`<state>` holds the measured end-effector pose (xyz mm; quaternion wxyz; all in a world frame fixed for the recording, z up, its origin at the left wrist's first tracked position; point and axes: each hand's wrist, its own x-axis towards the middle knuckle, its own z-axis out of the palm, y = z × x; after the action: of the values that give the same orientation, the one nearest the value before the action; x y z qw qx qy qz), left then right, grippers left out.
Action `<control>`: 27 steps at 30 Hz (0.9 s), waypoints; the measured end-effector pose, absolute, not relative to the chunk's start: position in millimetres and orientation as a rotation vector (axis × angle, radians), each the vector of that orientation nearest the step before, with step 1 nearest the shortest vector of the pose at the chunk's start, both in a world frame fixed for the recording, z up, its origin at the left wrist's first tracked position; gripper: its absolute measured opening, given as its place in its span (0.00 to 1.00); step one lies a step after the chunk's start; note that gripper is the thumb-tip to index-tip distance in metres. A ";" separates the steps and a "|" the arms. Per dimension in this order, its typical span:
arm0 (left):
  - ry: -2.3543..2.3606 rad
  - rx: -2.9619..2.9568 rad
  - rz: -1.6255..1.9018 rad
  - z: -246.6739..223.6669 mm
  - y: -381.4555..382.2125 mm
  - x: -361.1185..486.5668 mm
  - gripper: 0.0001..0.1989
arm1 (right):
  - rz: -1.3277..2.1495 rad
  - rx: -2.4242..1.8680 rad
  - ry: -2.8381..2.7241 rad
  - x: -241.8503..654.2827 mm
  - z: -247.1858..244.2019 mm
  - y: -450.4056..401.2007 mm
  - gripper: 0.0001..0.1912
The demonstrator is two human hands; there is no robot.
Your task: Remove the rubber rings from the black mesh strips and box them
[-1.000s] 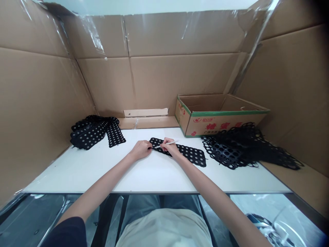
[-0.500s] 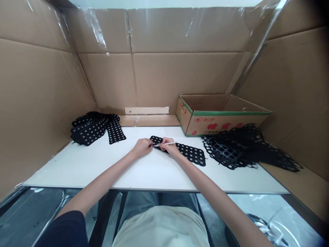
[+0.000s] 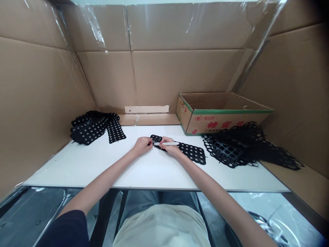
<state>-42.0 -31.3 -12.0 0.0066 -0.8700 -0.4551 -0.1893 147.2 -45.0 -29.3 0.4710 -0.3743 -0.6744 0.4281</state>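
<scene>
Lying flatter than a moment ago, a white marker (image 3: pixel 166 143) is grasped by the fingers of the right hand (image 3: pixel 170 146) above a black perforated mat (image 3: pixel 192 153) on the white counter (image 3: pixel 77 171), its end held by the curled left hand (image 3: pixel 142 145).

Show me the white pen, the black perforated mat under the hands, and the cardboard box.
white pen (image 3: pixel 167 143), head view, its barrel
black perforated mat (image 3: pixel 192 153), head view, its right end
cardboard box (image 3: pixel 226 124), head view, its front wall
</scene>
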 end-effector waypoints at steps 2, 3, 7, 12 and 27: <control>-1.454 -2.733 -0.603 -12.1 -29.4 -42.3 0.06 | 1.046 -0.927 -1.638 145.8 -29.4 -44.9 0.06; -1.460 -2.738 -0.608 -12.0 -28.6 -42.2 0.06 | 1.061 -0.932 -1.612 144.9 -29.6 -44.5 0.06; -1.457 -2.738 -0.606 -10.7 -27.5 -40.4 0.05 | 1.124 -0.985 -1.389 143.8 -31.0 -41.0 0.07; -1.356 -2.733 -0.566 -5.2 -27.5 -44.2 0.05 | 1.124 -0.962 -1.182 149.0 -27.4 -38.6 0.10; -1.077 -2.781 -0.472 1.2 -33.7 -51.3 0.05 | 1.160 -0.976 -1.343 141.8 -25.2 -43.9 0.16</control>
<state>-51.3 -33.7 1.2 0.0610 -0.9193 -0.3561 -0.1560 141.8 -43.9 -25.2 0.5298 -0.4089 -0.5623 0.4857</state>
